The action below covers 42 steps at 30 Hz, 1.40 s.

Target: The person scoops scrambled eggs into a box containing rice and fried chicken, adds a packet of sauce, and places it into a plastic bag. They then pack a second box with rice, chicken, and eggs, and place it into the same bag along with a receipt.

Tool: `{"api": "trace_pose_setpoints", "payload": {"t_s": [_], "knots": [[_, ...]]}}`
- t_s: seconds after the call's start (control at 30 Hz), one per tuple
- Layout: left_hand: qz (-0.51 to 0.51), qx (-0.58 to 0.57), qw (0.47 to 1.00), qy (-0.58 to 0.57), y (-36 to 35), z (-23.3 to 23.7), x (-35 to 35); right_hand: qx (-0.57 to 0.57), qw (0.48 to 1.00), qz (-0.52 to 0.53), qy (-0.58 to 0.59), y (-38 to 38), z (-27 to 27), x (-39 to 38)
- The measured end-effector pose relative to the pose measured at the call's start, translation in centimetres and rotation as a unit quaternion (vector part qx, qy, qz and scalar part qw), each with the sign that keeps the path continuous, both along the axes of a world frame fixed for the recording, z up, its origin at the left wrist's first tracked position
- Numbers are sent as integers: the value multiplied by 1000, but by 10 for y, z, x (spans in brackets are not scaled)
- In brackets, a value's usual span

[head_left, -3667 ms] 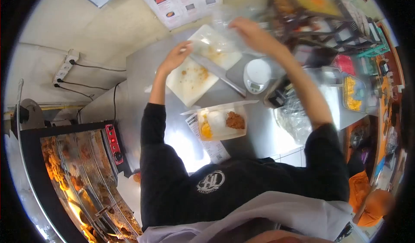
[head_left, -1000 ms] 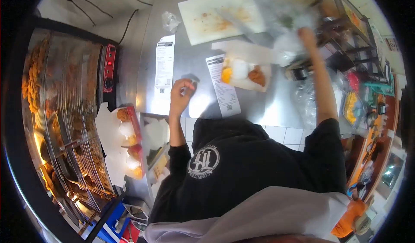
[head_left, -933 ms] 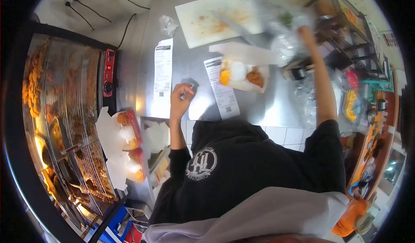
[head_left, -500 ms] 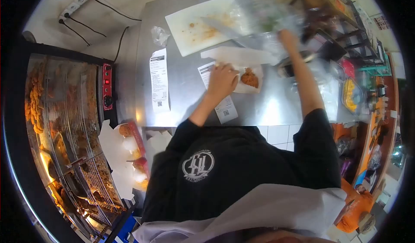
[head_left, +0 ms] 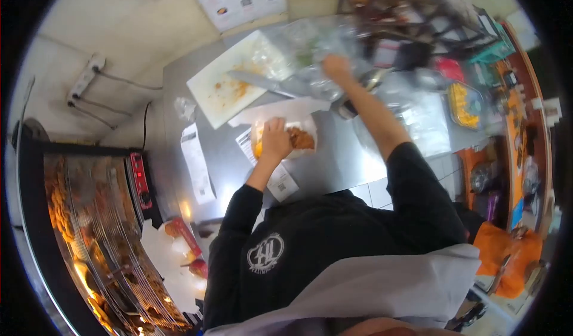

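Observation:
My left hand (head_left: pixel 276 139) rests on the open white food box (head_left: pixel 307 127), covering the rice beside the piece of fried chicken (head_left: pixel 301 138). The box lid (head_left: pixel 280 109) lies folded back behind it. My right hand (head_left: pixel 336 68) is stretched out over the steel counter (head_left: pixel 340 157) and grips a clear plastic bag (head_left: pixel 310 46) with something green inside; the bag is blurred. Under the box lies a printed receipt (head_left: pixel 280 180).
A white cutting board (head_left: pixel 224 88) with crumbs and a long knife (head_left: pixel 262 84) lie behind the box. A second receipt (head_left: pixel 197 163) lies to the left. A heated display case of fried food (head_left: pixel 89 228) stands at the left. Containers and racks (head_left: pixel 418 13) crowd the right.
My left hand has gone from the counter's front edge onto the food box and stays there. My right hand keeps holding the plastic bag. The view has swung and tilted.

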<state>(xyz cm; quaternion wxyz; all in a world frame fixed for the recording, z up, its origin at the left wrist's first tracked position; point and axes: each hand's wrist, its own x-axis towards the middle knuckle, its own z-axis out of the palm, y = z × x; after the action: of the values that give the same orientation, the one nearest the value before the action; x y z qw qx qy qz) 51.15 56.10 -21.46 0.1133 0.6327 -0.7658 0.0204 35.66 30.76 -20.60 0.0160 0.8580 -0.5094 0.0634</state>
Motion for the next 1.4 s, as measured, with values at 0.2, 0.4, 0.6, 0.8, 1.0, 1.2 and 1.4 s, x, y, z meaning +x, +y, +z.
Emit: {"api": "trace_pose_setpoints", "payload": {"t_s": [0.2, 0.4, 0.6, 0.8, 1.0, 1.2, 1.4], "knots": [[-25, 10, 997, -75, 4, 15, 0, 29, 995, -42, -87, -9, 3, 7], [3, 4, 1000, -18, 1, 12, -1, -14, 999, 30, -42, -10, 37, -13], [17, -11, 1000, -24, -7, 5, -5, 4, 935, 10, -353, 67, 167, -62], [144, -117, 949, 254, 44, 67, 8, 352, 762, 229, -494, 148, 155, -41], [444, -259, 796, 320, 176, 57, 37, 174, 838, 133, -500, 74, 149, -70], [609, -139, 770, 131, 282, 42, 11, -91, 931, -191, -297, -135, 121, -151], [641, -183, 716, 208, 247, 57, -29, -250, 953, -162, -53, -261, 45, -136]]}}
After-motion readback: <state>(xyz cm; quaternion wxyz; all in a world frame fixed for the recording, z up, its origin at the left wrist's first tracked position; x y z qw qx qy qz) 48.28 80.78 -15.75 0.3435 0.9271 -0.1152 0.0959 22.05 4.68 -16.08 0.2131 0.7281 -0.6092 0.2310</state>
